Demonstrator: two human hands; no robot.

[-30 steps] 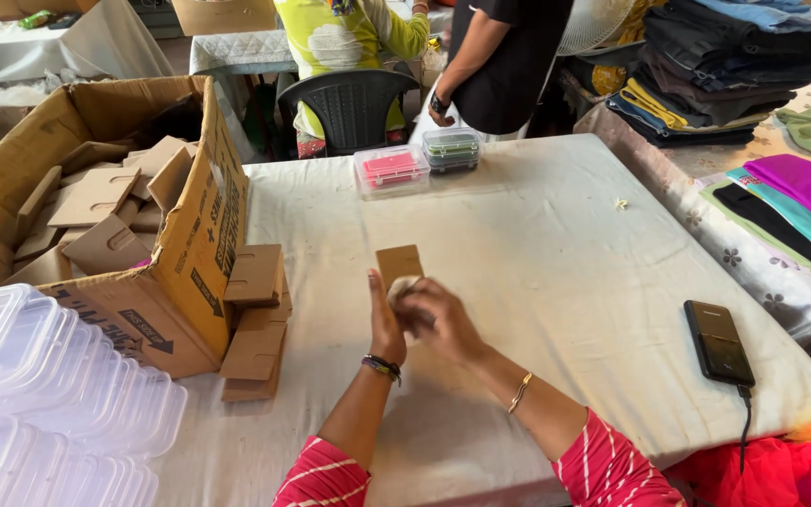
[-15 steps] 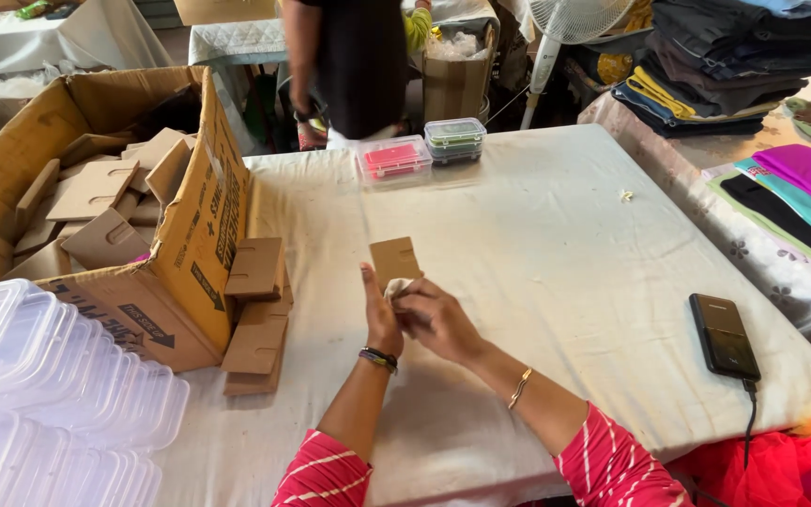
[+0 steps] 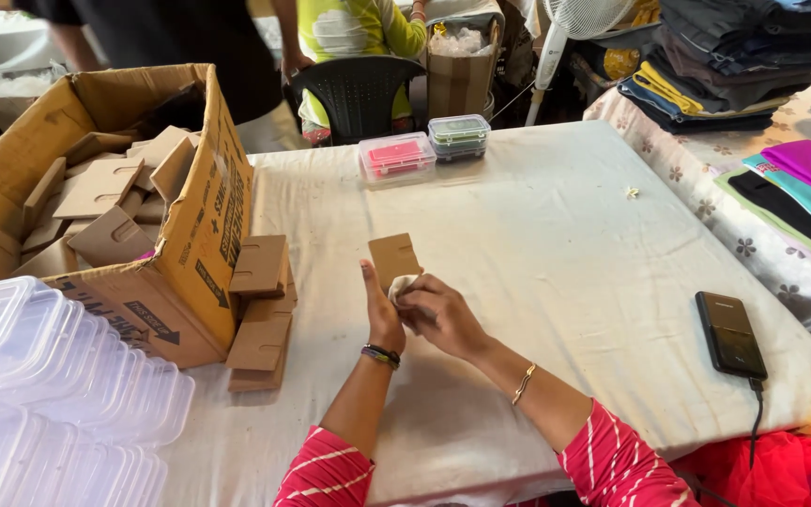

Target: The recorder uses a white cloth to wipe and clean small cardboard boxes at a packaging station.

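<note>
My left hand [image 3: 382,313] and my right hand [image 3: 438,314] meet over the white-covered table [image 3: 556,244]. Together they hold a small brown cardboard piece [image 3: 393,257] upright. A bit of pale material [image 3: 402,286] shows between my right fingers against the card. Just left of my hands, folded cardboard pieces [image 3: 261,310] lie stacked beside a big open cardboard box [image 3: 190,225].
The box holds several more cardboard pieces [image 3: 105,202]. Stacked clear plastic lids [image 3: 39,376] fill the near left. Two small lidded containers [image 3: 424,148] sit at the table's far edge, a black phone on a cable [image 3: 729,333] at right. People and a dark chair [image 3: 354,89] are behind; folded clothes [image 3: 781,188] lie at right.
My hands have stayed in place with the cardboard piece, fingers shifting slightly. Behind the table, the person in dark clothes has moved to the left.
</note>
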